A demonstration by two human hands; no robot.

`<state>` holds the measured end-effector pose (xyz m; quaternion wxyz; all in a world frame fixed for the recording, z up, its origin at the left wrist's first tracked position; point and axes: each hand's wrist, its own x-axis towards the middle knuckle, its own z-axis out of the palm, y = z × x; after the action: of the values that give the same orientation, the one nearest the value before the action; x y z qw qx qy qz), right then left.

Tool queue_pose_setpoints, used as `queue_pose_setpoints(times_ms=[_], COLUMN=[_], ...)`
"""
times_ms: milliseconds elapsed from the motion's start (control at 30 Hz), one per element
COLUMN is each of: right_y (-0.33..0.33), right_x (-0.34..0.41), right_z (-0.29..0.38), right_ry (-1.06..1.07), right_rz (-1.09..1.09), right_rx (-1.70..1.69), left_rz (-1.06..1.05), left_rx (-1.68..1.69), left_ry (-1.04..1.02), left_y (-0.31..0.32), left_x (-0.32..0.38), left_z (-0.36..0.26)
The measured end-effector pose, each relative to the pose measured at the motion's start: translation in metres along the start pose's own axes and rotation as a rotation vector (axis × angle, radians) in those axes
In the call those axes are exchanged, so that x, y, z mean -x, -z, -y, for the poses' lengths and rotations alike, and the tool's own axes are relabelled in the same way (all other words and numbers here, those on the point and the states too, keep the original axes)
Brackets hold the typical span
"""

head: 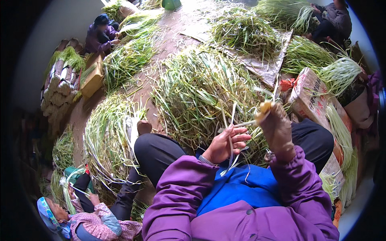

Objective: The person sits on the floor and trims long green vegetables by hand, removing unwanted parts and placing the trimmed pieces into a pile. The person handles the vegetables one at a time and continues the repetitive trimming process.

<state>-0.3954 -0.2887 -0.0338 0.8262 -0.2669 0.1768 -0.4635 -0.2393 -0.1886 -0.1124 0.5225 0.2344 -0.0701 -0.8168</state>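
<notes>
My left hand [230, 144] is bare and half curled, palm up, with a few pale leafy stalks [231, 150] running between its thumb and fingers. My right hand [273, 126] wears a brownish glove with a yellow fingertip part and is closed on a pale stalk [245, 123] that stretches towards the left hand. The fingers of the right hand are blurred. Both hands are above my lap, over a blue apron [241, 186]. Just beyond them lies a large heap of green and yellowing leafy stalks [199, 90].
Printed sacks [310, 96] with pale green stalks [342, 135] lie at my right. Further heaps [111, 138] are at the left and ahead. People [99, 37] sit around the heaps, one close at lower left [90, 220]. Stacked bundles [61, 81] and a cardboard box [93, 76] stand upper left.
</notes>
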Motion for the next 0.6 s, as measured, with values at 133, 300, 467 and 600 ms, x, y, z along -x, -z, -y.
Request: queue_pose_setpoints(times_ms=[133, 300, 467, 600], right_y=[0.002, 0.021, 0.038, 0.036], right_x=[0.043, 0.064, 0.033, -0.017], right_z=[-0.012, -0.013, 0.025, 0.01], right_ry=[-0.153, -0.394, -0.433, -0.16], right_rz=[-0.018, -0.067, 0.342, 0.325], right_rx=[0.133, 0.417, 1.637, 1.377], left_rz=[-0.124, -0.34, -0.211, -0.045], left_rx=[0.078, 0.083, 0.023, 0.005], left_ry=[-0.145, -0.376, -0.462, -0.372], left_y=[0.001, 0.011, 0.01, 0.003], left_x=[0.002, 0.017, 0.029, 0.03], left_z=[-0.002, -0.016, -0.026, -0.023])
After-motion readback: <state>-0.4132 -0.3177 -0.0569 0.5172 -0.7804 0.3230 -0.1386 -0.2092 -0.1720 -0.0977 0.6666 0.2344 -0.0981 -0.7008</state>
